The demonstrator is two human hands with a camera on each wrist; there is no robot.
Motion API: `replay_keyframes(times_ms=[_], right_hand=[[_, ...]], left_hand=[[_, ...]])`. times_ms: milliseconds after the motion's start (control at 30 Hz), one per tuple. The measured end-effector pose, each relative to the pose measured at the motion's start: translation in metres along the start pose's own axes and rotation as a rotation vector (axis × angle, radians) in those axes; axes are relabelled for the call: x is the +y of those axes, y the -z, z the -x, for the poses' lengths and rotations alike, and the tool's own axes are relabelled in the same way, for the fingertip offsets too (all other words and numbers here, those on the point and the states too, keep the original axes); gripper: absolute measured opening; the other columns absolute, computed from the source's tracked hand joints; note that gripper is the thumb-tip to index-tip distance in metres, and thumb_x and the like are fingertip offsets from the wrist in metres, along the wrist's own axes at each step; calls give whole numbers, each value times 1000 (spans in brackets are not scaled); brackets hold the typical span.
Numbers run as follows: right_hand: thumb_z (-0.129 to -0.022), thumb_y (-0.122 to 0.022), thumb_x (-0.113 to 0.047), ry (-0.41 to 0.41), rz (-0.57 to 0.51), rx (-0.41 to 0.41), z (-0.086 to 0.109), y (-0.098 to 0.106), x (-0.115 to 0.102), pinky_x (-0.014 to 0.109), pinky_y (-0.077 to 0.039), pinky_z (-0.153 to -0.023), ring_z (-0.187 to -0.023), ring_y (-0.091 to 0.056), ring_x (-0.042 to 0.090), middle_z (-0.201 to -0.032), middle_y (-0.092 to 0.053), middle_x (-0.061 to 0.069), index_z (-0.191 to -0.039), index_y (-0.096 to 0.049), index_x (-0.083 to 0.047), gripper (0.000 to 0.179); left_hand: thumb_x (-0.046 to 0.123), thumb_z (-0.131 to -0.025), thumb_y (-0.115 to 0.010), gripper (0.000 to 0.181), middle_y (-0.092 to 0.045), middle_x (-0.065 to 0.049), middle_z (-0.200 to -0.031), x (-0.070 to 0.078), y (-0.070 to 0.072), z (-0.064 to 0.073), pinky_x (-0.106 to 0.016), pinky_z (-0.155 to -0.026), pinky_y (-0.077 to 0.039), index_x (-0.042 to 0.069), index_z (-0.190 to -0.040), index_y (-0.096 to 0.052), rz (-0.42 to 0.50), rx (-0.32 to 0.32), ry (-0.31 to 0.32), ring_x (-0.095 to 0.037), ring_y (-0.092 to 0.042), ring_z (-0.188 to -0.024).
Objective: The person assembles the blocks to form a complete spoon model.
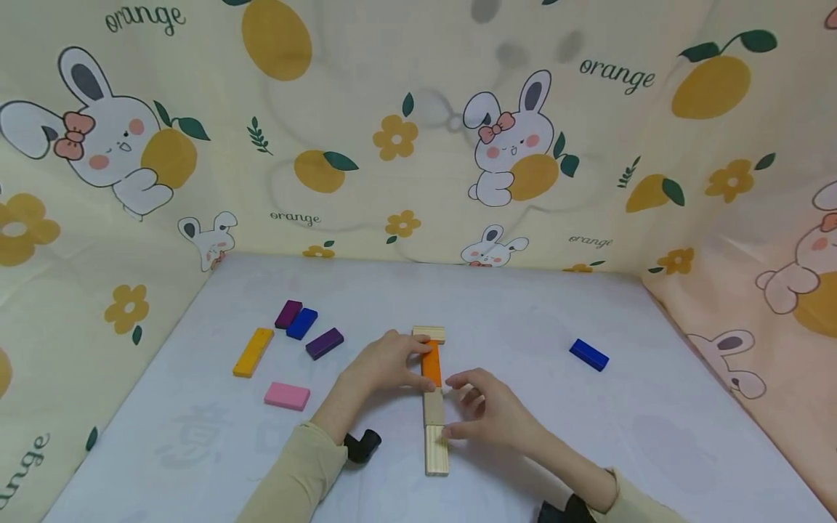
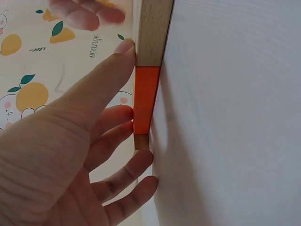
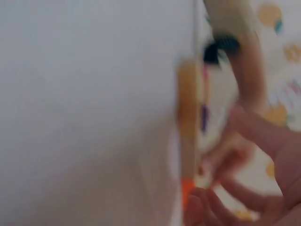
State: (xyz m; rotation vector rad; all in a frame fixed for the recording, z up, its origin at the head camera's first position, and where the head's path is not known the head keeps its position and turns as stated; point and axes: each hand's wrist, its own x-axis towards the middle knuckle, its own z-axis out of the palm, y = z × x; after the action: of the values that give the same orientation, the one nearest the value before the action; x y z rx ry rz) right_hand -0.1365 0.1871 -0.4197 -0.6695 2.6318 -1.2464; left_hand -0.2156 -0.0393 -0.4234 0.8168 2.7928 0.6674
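Orange block (image 1: 431, 367), oblong, flush in line with pale wooden blocks (image 1: 434, 408). Left hand (image 1: 383, 363) at its side, fingers loosely spread; right hand (image 1: 500, 412) near, fingers slack, curved.

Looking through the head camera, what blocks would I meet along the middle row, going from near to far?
Striped wooden block, plainer wooden block, orange block, crosswise wooden block.

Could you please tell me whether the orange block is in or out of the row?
In: the orange block lies between two wooden blocks.
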Motion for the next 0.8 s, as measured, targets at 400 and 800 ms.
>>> replay_keyframes(times_ms=[400,800], right_hand=[[-71,-88,-40,89,102,-72,-20,10,9,33,-53,-77,-98,-57,22,-138,-51,8,-136,-57,-3,80],[-73,-84,-49,55,190,-173,-24,4,9,37,-51,-85,-113,-52,24,-148,-41,10,-142,-52,-6,87]], left_hand=[[55,-76,-80,70,-53,6,-142,-1,-2,-4,-41,-99,-44,18,-134,-64,8,13,-17,-22,-52,-115],[55,-76,-79,71,-52,6,-143,-1,-2,-2,-44,-102,-41,19,-135,-63,29,2,12,-23,-50,-120]])
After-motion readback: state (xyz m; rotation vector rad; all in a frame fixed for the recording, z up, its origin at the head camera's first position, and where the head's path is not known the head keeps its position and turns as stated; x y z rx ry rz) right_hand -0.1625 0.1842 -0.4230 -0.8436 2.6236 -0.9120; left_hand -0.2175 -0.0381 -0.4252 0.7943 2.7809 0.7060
